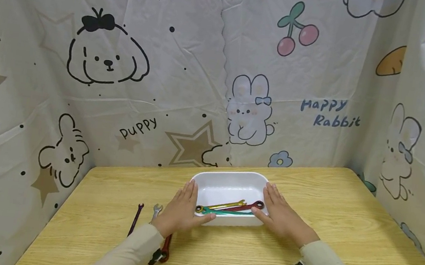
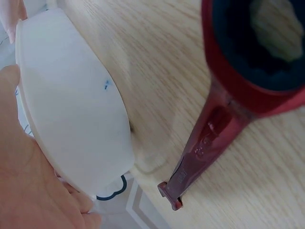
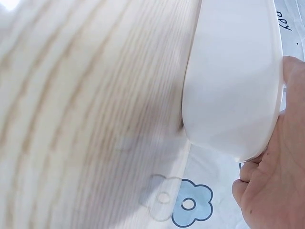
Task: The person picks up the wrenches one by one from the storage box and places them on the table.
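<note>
A white oblong tray (image 1: 233, 222) sits on the table between the two hands. Inside it lie a gold wrench (image 1: 227, 205), a dark red wrench (image 1: 258, 205) and a teal wrench (image 1: 232, 213). The left hand (image 1: 179, 211) rests along the tray's left end, fingers stretched forward and thumb at the near rim. Mirroring it, the right hand (image 1: 284, 216) lies against the right end with extended fingers. Both wrist views show palms beside the tray's outer wall (image 3: 233, 76). Close to the left wrist is a red wrench (image 2: 209, 133) with a ring end, partly hidden by the arm in the head view.
Left of the left hand, a dark purple wrench (image 1: 136, 219) and a silver wrench (image 1: 157, 211) lie on the wood-grain table (image 1: 347, 213), both partly covered by the sleeve. A printed cloth (image 1: 189, 66) hangs behind the table and at its sides.
</note>
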Tool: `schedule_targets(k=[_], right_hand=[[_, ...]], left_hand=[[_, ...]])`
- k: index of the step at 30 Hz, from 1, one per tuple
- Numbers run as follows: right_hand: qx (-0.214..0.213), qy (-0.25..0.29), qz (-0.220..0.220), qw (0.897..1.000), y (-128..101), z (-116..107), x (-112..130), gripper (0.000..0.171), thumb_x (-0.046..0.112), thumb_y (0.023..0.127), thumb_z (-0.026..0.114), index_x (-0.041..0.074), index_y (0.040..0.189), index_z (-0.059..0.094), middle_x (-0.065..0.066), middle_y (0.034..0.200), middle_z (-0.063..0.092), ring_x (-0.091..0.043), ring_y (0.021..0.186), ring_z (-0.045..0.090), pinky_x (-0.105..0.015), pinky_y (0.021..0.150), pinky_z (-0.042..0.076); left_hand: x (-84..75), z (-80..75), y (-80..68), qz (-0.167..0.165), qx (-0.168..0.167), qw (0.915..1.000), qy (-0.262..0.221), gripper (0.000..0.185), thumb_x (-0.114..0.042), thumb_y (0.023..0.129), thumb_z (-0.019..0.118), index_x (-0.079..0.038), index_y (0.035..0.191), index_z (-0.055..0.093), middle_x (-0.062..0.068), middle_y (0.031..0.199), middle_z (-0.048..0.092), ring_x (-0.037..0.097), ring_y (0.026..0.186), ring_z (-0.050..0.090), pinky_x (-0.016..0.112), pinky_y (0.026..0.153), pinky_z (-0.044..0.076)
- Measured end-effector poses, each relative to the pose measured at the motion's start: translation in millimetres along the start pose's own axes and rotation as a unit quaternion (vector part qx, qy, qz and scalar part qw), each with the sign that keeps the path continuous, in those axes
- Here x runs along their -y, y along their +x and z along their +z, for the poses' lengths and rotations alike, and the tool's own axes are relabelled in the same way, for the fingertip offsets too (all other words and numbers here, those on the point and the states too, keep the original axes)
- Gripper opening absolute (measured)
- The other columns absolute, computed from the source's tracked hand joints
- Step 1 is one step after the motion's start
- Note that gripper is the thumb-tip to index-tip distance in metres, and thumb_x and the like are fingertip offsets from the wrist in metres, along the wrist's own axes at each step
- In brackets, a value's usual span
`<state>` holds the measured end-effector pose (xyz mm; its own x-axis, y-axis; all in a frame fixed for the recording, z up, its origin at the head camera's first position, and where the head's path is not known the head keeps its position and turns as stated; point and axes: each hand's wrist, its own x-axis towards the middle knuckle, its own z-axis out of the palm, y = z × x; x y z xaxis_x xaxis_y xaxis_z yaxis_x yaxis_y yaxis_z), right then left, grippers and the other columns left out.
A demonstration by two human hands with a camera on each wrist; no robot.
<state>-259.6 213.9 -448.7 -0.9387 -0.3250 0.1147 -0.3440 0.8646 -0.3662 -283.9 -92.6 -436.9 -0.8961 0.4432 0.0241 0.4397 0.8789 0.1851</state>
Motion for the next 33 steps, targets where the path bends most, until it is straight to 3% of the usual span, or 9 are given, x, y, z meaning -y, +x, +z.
schedule_targets(k=[14, 22, 33], right_hand=[[0.015, 0.009, 0.006, 1.000, -1.3, -4.7, 0.9, 0.090, 0.063, 0.097, 0.031, -0.008, 0.149, 0.012, -0.021, 0.159, 0.000, -0.038, 0.146, -0.001, -0.052, 0.117, 0.009], [0.034, 0.027, -0.006, 0.999, 3.5, -12.3, 3.8, 0.083, 0.057, 0.098, 0.038, -0.005, 0.150, 0.018, -0.025, 0.158, 0.002, -0.043, 0.144, -0.001, -0.057, 0.115, 0.007], [0.031, 0.028, -0.067, 0.997, 23.1, -37.6, 18.6, 0.070, 0.049, 0.097, 0.048, -0.002, 0.144, 0.040, -0.025, 0.148, 0.036, -0.043, 0.138, 0.029, -0.058, 0.111, 0.025]], left_hand=[[-0.1, 1.4, 2.4, -0.002, 0.002, 1.0000, -0.004, 0.114, -0.082, 0.082, 0.035, 0.006, 0.150, 0.013, 0.021, 0.158, 0.006, 0.033, 0.147, 0.007, 0.046, 0.118, 0.014], [2.7, 2.5, 1.9, -0.011, 0.005, 0.9998, -0.014, 0.115, -0.083, 0.081, 0.035, 0.006, 0.151, 0.012, 0.020, 0.159, 0.003, 0.032, 0.147, 0.005, 0.044, 0.118, 0.013], [0.3, 1.4, 1.5, -0.007, 0.000, 0.9997, -0.022, 0.114, -0.081, 0.081, 0.038, 0.007, 0.150, 0.013, 0.021, 0.159, 0.004, 0.031, 0.147, 0.006, 0.044, 0.118, 0.014]])
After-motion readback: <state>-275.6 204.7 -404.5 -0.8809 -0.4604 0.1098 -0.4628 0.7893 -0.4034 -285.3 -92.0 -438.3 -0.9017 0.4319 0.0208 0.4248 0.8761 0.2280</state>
